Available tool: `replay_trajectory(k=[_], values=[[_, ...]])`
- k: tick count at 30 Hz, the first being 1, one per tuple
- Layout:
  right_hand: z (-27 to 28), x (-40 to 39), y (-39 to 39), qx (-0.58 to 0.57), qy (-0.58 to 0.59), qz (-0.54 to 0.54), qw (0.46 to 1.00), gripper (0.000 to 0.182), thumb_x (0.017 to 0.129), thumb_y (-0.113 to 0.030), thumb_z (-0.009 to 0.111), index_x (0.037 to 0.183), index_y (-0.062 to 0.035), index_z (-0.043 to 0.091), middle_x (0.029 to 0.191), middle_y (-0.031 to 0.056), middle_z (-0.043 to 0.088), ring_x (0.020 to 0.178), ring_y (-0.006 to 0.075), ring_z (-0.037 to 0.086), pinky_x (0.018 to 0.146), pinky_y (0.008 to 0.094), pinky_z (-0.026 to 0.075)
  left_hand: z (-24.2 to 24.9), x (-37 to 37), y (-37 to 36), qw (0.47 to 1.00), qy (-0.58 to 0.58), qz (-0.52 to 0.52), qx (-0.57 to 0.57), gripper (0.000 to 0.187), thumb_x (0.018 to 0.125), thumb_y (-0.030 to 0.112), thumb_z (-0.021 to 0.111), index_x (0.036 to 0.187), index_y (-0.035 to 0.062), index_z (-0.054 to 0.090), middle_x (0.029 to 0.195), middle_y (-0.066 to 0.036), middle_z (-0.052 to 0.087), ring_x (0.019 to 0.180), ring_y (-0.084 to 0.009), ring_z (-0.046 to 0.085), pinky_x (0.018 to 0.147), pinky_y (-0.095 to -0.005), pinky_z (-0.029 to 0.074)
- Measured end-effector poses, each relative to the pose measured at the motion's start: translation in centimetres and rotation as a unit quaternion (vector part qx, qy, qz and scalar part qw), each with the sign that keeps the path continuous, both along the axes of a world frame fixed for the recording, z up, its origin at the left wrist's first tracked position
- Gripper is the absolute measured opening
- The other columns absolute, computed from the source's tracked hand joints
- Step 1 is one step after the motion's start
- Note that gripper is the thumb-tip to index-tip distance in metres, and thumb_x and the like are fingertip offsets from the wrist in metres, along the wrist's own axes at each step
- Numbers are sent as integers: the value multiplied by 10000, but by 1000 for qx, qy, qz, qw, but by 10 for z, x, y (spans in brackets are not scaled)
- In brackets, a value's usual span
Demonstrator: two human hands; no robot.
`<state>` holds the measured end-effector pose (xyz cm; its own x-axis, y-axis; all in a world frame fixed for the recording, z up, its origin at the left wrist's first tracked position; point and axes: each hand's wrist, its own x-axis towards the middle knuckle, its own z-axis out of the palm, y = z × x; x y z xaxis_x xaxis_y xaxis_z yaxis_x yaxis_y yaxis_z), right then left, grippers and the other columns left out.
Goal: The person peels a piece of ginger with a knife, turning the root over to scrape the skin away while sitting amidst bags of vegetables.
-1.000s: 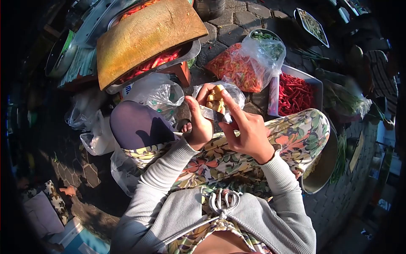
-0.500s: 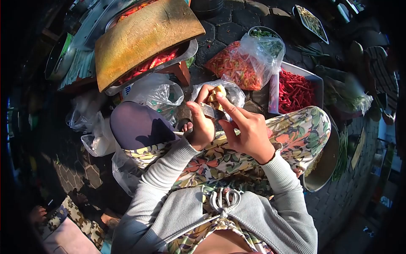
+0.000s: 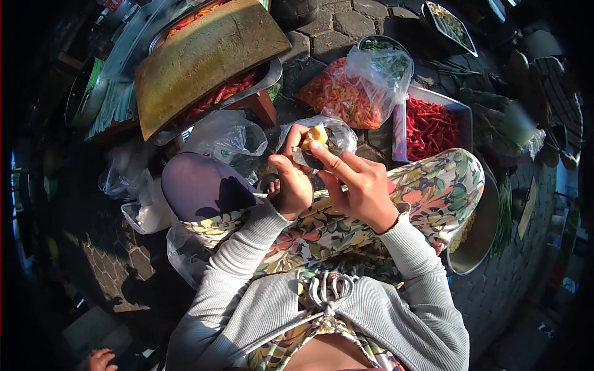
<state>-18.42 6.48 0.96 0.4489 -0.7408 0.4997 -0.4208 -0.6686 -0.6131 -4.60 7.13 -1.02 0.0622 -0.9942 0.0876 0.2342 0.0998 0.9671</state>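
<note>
Right hand (image 3: 364,190) shifts index lower on yellow piece (image 3: 317,133), clasped in left hand (image 3: 293,185); right grip unclear. Slipping blade (image 3: 302,158) could cut.

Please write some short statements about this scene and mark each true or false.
1. The left hand holds a pale yellow piece. True.
2. The right hand is well away from that piece. False: its index finger reaches the piece.
3. A brown board lies across a metal tray. True.
4. Both sleeves are black. False: the sleeves are light grey.
</note>
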Motion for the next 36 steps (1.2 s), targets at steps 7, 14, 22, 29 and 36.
replay_trajectory(k=[7, 14, 22, 29, 36], values=[[-2, -4, -6, -27, 1, -55, 998, 557, 751, -47, 650, 1282, -177, 546, 603, 32, 383, 453, 190, 440, 425, 302, 387, -2, 9, -7, 985, 156, -26, 61, 813, 821, 777, 129, 974, 51, 461, 827, -70, 551, 772, -158, 560, 674, -280, 464], [5, -10, -7, 203, -138, 2, 969, 558, 831, -59, 545, 1374, -88, 418, 598, 112, 533, 443, 134, 464, 472, 285, 390, -4, 20, -13, 950, 294, -55, 94, 816, 862, 725, 188, 1106, 16, 509, 889, -142, 624, 794, -271, 633, 658, -371, 537], [10, -6, -2, 207, -7, 43, 977, 744, 796, -124, 607, 1448, -111, 248, 893, 182, 671, 563, 279, 634, 559, 351, 497, 8, 11, -8, 977, 191, -57, 72, 780, 853, 747, 144, 943, 50, 483, 831, -33, 561, 782, -123, 557, 718, -263, 441], [11, -6, -2, 192, -8, 48, 980, 746, 783, -110, 612, 1441, -105, 260, 867, 191, 666, 620, 337, 640, 577, 379, 504, 8, 12, -7, 987, 134, -72, 53, 799, 840, 762, 127, 929, 48, 475, 825, -26, 550, 755, -111, 529, 698, -242, 413], [6, -5, -1, 155, 0, 21, 988, 748, 768, -98, 625, 1433, -117, 283, 882, 174, 673, 610, 323, 641, 556, 368, 502, 5, 9, 1, 991, 108, -41, 64, 857, 867, 724, 126, 1160, 3, 485, 959, -49, 576, 886, -134, 541, 803, -274, 414]])
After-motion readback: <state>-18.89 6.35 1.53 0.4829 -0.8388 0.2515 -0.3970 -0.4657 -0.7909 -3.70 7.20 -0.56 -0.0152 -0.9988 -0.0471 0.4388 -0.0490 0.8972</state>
